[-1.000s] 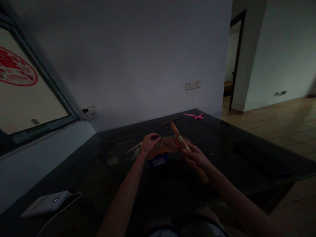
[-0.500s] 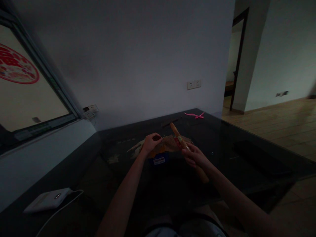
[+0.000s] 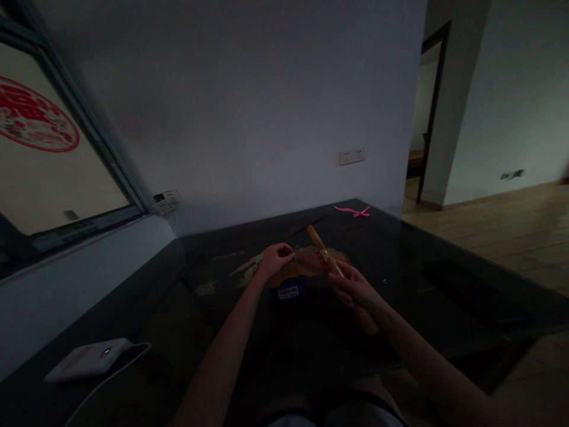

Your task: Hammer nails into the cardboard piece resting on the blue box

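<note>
My right hand [image 3: 351, 287] is closed round a long wooden handle [image 3: 320, 247] that slants up and away over a brownish flat piece [image 3: 306, 261] lying on the dark table [image 3: 400, 249]. My left hand [image 3: 274, 260] is curled in a pinch at the left edge of that brownish piece. A small blue box [image 3: 288, 290] with a white label sits just under the piece, between my hands. The room is dim, so what the handle's far end carries is hard to make out.
A white device [image 3: 86, 359] with a cable lies at the table's near left. A pink ribbon [image 3: 355, 211] rests at the far edge. Pale scraps [image 3: 242, 270] lie left of my left hand. A window is at left, a doorway at right.
Both hands hold nearly the same pose; the view has shifted slightly, and the wooden handle has tilted a little in my right hand.
</note>
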Demonstrator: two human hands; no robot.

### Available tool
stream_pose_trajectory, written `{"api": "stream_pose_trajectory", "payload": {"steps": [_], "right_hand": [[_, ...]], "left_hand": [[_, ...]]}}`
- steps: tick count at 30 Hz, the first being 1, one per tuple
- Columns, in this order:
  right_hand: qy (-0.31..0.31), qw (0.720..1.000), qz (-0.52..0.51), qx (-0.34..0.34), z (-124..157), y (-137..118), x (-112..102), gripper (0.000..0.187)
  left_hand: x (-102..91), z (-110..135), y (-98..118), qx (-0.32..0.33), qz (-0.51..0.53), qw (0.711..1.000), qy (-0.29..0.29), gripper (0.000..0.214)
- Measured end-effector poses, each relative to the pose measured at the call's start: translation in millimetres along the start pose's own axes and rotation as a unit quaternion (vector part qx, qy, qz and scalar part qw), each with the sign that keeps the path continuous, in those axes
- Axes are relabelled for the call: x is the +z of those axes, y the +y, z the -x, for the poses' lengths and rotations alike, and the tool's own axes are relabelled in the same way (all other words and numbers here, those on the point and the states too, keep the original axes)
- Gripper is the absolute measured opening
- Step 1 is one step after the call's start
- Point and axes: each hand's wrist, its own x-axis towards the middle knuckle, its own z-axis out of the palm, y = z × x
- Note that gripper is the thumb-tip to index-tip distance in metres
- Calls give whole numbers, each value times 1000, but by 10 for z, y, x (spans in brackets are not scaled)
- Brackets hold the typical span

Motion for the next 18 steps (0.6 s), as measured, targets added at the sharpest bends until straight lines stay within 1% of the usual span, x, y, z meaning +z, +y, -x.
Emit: {"api": "stream_pose_trajectory", "payload": {"steps": [2,4,5,7,9,11,14,18], "right_hand": [[4,999,54,8,15,-126,12,48],[4,991,131,15,27,-315,17,50],[4,984,176,13,28,-427,18,51],[-21,967,254,23,20,-666,24,46],[-53,947,315,39,-4,-886,37,38],[-74,925,369,61,-34,-1050,57,33],[-92,896,426,84,-69,-1164,89,27],[-120,869,464,122,-92,-1180,109,28]], "left_hand": [[7,-4,-16,-6,7,1000,-1,16],[10,-5,-23,-13,13,1000,-4,15],[9,-3,-24,-15,13,1000,-3,14],[4,2,-19,-21,11,1000,-1,13],[-3,7,-14,-35,11,999,5,13],[-6,9,-14,-52,21,998,4,13],[1,6,-35,-57,32,998,0,14],[14,3,-81,-51,3,999,-5,19]]}}
